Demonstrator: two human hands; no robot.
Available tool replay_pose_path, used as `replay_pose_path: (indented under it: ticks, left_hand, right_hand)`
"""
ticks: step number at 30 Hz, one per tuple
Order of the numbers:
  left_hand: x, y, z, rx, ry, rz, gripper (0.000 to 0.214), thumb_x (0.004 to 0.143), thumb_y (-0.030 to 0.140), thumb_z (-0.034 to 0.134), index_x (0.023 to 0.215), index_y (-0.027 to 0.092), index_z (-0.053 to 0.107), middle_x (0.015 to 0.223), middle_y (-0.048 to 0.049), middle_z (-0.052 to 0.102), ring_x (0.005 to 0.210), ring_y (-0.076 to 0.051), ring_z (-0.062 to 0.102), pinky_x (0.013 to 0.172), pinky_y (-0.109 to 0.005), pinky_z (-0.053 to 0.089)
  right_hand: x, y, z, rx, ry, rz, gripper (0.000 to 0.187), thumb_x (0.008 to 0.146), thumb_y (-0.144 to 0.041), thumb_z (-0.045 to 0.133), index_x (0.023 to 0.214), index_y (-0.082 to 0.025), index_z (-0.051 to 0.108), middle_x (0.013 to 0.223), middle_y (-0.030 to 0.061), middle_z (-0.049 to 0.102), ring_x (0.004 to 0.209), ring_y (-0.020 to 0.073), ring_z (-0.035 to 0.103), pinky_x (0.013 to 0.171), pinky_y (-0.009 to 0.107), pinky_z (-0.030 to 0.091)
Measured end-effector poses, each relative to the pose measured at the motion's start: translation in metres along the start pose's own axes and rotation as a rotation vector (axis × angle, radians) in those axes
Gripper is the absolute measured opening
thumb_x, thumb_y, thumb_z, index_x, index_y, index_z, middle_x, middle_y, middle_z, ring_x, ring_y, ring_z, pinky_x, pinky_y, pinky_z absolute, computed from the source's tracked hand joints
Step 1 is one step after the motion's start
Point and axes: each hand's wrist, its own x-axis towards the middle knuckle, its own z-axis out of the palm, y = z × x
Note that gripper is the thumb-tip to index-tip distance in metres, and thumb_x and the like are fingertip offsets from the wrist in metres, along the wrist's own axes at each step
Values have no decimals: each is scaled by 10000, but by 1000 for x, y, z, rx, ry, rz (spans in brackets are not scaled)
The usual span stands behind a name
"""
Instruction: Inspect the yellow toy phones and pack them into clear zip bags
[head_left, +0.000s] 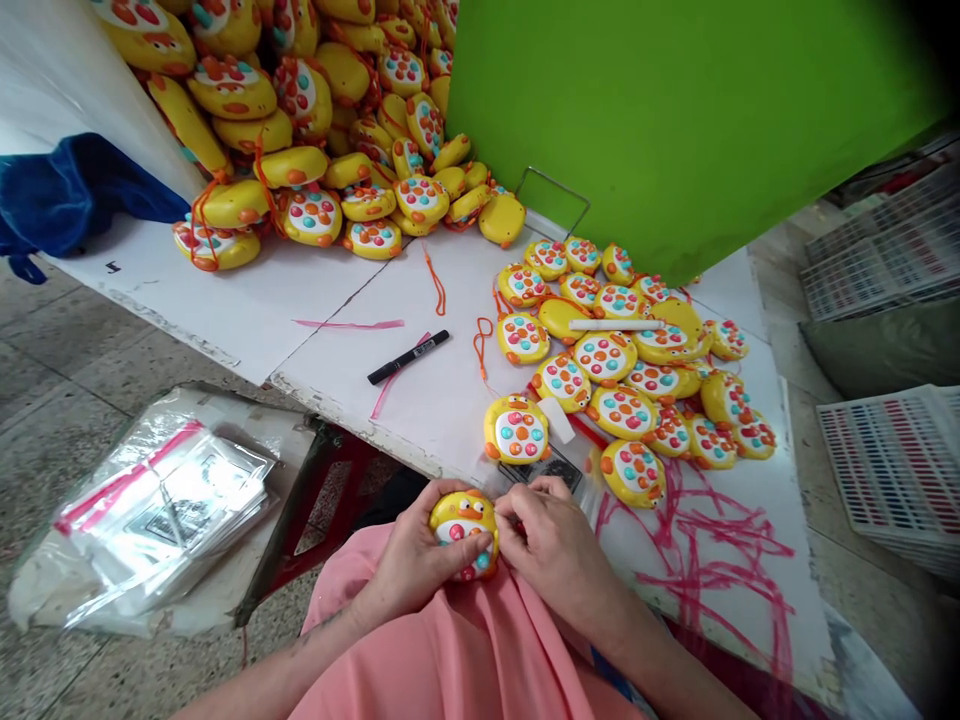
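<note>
One hand-held toy near table edge

The duck toy looks like smooth, glossy plastic, the blue cloth like velvet.

No legible lettering
Pale print on the black marker is too small to read; dark print on the stacked clear bags is unclear.

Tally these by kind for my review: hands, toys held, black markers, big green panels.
Left hand and right hand: 2
Held toy: 1
Black marker: 1
Green panel: 1
Total: 5
</note>
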Motion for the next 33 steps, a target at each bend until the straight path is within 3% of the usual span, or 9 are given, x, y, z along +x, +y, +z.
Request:
replay_pose_path:
  ticks: [7, 17, 24, 29, 33]
  left_hand:
    - [1, -1, -1, 2, -18, 4, 489, 683, 332, 788, 1070, 183, 528, 953, -51, 678, 806, -169, 644, 725, -273, 541]
    - [1, 0, -2, 3, -31, -4, 491, 683, 335, 788, 1067, 182, 524, 935, -47, 680, 786, -168, 643, 704, -269, 537]
    - [1, -1, -3, 28, -16, 5, 498, 671, 361, 793, 1060, 188, 534, 922, -41, 683, 783, -175, 649, 697, -263, 533]
    - [1, 2, -1, 14, -4, 7, 500, 667, 359, 793, 1058, 185, 535, 921, -43, 680, 790, -176, 646, 707, -271, 536]
    - [0, 3, 0, 5, -9, -6, 504, 666, 351, 794, 1062, 181, 533, 906, -41, 677, 779, -174, 641, 700, -276, 538]
  right_hand:
    - [6, 0, -3, -21, -37, -36, 177, 789, -36, 509, 719, -195, 474, 600, -50, 564, 555, 119, 513, 803, 327, 366]
    - [7, 1, -4, -78, -78, -46, 162, 802, -59, 521, 721, -195, 487, 615, -30, 581, 596, 143, 518, 781, 328, 365]
    - [7, -6, 1, -204, -36, -79, 172, 809, -37, 500, 724, -186, 496, 611, -6, 589, 581, 157, 540, 759, 341, 362]
    - [1, -3, 6, -100, 38, 13, 171, 824, -51, 497, 738, -198, 482, 625, -14, 623, 590, 155, 550, 770, 333, 377]
    - [-2, 1, 4, -5, 17, 14, 171, 814, -44, 492, 750, -202, 472, 640, -33, 624, 566, 133, 535, 815, 342, 377]
